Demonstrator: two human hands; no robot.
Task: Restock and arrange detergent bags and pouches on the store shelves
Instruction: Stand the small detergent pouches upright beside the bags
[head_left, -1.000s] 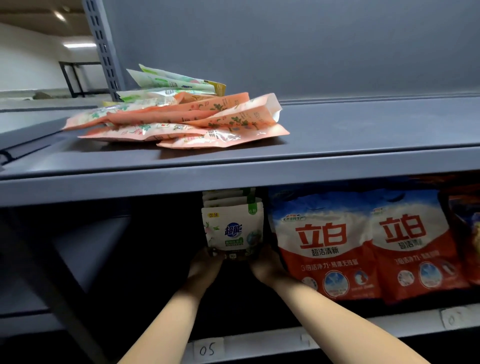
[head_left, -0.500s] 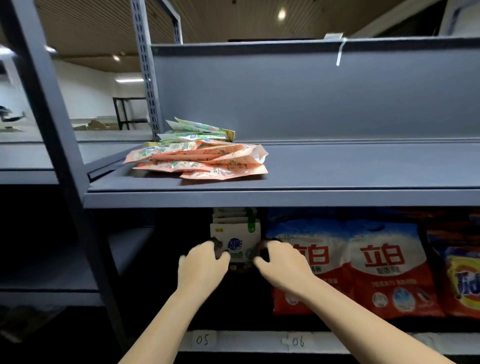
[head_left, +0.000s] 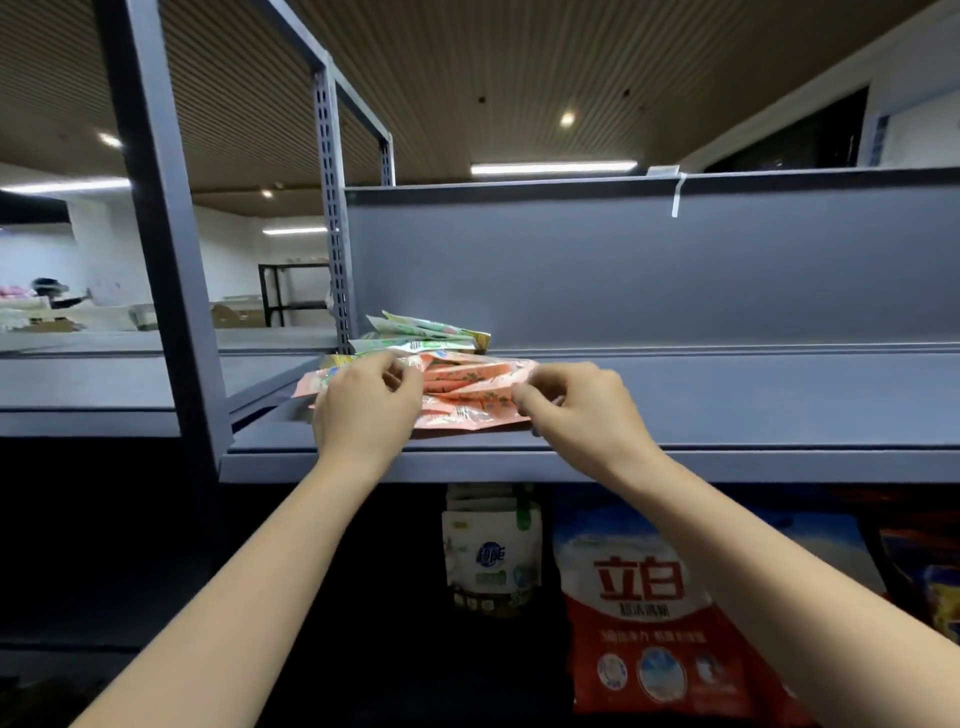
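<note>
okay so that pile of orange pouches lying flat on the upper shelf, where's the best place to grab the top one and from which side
Probably by its two short ends, coming from the front. The orange pouches lie flat in a loose stack near the upper shelf's front edge, with the green pouches behind them, so the ends are the free edges. The left hand and right hand are already at those ends, fingers curled.

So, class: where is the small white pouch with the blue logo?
The small white pouch stands on the lower shelf, centre of the head view, directly left of the red-and-white detergent bag.
</note>
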